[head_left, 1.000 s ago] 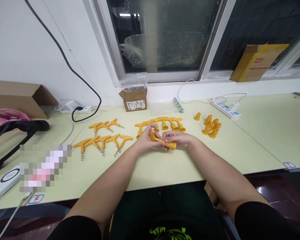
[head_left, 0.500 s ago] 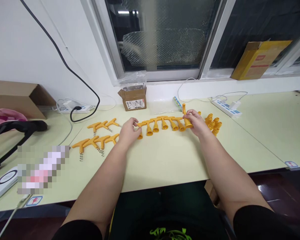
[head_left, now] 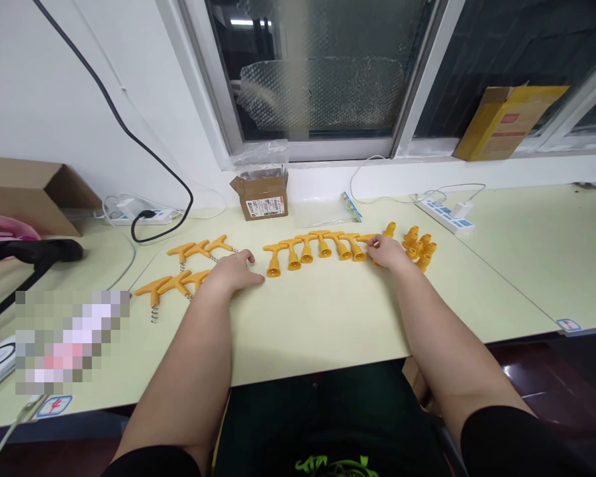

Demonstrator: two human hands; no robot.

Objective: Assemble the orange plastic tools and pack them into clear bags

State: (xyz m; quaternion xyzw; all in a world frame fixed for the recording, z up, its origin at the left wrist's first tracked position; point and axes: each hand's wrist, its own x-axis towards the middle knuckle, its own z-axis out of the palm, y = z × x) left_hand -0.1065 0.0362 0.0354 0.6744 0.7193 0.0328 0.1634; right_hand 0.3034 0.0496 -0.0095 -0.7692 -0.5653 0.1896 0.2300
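Yellow corkscrews with T-shaped handles lie in groups on the table. In the middle, a curved row of corkscrews with bell-shaped sleeves (head_left: 324, 245) has its bell ends toward me. At the row's right end, my right hand (head_left: 388, 252) pinches a corkscrew (head_left: 364, 238), low at the tabletop and mostly hidden by the fingers. My left hand (head_left: 231, 270) hovers left of the row, thumb and fingers apart, holding nothing. Beneath and beside it are bare corkscrews (head_left: 153, 289) with metal spirals, partly covered by that hand. Loose yellow sleeves (head_left: 420, 245) cluster beyond my right hand.
A small open cardboard box (head_left: 263, 199) stands against the wall, beside a clear plastic bag (head_left: 320, 213). Power strips (head_left: 444, 215) with cables lie at the back. A black cable (head_left: 163, 162) hangs at left, near a black frame-like object (head_left: 30, 255).
My right hand has lowered the corkscrew from a raised, upright pose to the tabletop at the row's end. My left hand has moved left, away from the row, and its fingers have spread.
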